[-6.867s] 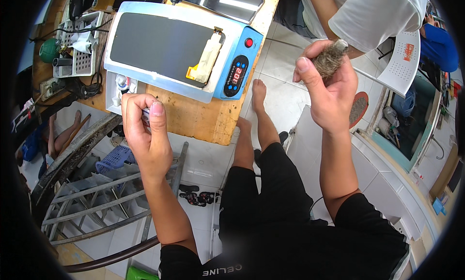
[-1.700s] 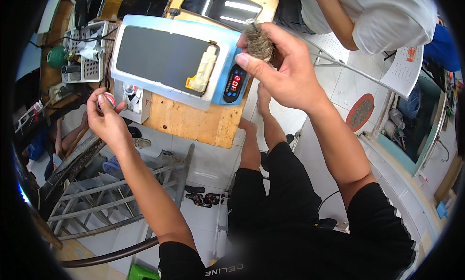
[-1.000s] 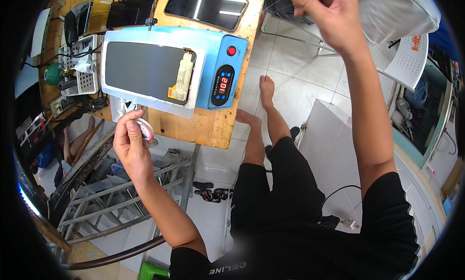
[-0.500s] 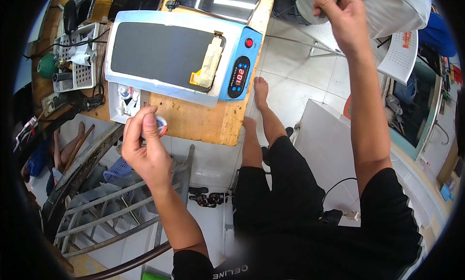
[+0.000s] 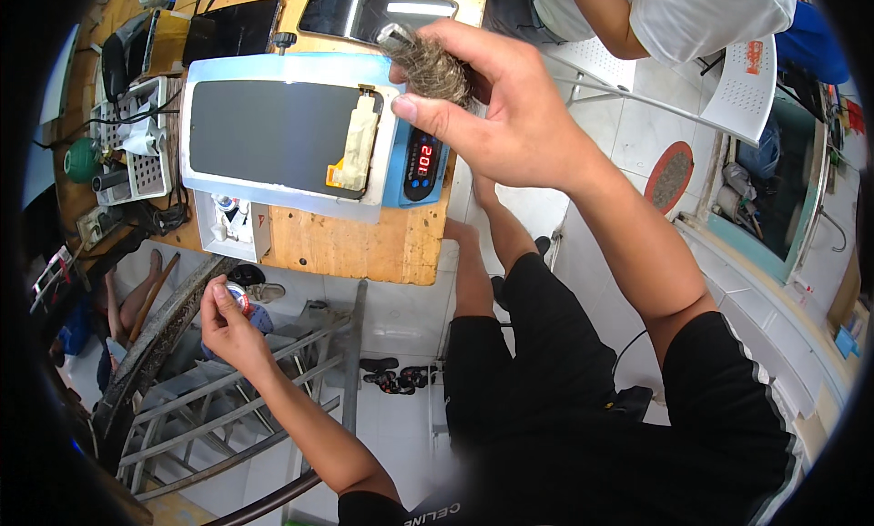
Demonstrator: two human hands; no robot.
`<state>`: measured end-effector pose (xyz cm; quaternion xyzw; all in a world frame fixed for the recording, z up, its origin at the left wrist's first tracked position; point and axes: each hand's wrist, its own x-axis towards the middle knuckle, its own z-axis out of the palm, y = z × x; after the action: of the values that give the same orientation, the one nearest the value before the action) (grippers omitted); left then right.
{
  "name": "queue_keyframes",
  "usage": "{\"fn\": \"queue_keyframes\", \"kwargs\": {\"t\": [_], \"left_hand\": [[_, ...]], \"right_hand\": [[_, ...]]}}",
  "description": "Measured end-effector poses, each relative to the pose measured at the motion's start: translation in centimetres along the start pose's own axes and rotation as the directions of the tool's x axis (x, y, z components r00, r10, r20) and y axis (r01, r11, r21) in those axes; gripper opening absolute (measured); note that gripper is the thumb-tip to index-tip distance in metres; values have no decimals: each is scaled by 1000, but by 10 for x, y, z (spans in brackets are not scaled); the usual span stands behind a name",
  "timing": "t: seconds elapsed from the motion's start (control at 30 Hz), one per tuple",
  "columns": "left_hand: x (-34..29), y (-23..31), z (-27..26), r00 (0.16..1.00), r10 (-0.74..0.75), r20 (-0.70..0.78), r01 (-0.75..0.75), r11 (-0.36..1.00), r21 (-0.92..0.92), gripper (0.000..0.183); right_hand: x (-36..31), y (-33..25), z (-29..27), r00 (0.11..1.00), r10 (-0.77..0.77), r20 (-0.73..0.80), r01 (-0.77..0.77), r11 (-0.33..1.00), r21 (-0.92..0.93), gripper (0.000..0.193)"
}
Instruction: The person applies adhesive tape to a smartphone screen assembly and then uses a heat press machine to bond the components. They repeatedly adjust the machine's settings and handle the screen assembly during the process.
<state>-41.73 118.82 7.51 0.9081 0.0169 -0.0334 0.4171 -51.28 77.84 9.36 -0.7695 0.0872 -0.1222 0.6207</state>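
Note:
My right hand (image 5: 526, 116) is closed around a tangled grey-brown bundle of what looks like fine wire (image 5: 439, 69), with a metal end sticking out. It hovers over the right end of a blue plate machine (image 5: 393, 176) that has a red lit display. On that machine lies a dark tablet-like screen (image 5: 264, 135), a cream-coloured flex strip (image 5: 357, 144) along its right side. Below the table's front edge, my left hand (image 5: 235, 330) pinches a small round white, red and blue spool-like disc (image 5: 238, 295), partly hidden by the fingers.
The wooden table (image 5: 355, 253) ends just right of the machine. A small white open box (image 5: 257, 244) juts out at its front. White baskets (image 5: 164, 176) stand left. A metal rack (image 5: 228, 417) is below my left arm. Another person's arm (image 5: 608, 15) shows at the top right.
My right hand has come in from the upper right with the bundle, over the machine's right end. My left hand has moved down and left with the disc, away from the small box.

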Motion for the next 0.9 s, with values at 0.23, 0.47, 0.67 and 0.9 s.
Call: {"fn": "queue_keyframes", "kwargs": {"t": [0.23,0.47,0.67,0.9], "left_hand": [[-7,26,12,999,-48,-4,48,999,20,28],[-10,33,17,1000,-25,1,25,998,54,29],[-16,38,14,1000,-7,25,4,995,102,28],[-34,54,14,993,72,95,-73,997,14,28]], "right_hand": [[15,9,-15,990,-122,-71,118,991,-62,31],[20,11,-24,990,-116,-79,109,990,-90,31],[24,16,-30,972,-195,-130,178,976,-129,31],[41,19,-55,972,-223,-72,210,966,-153,36]]}}
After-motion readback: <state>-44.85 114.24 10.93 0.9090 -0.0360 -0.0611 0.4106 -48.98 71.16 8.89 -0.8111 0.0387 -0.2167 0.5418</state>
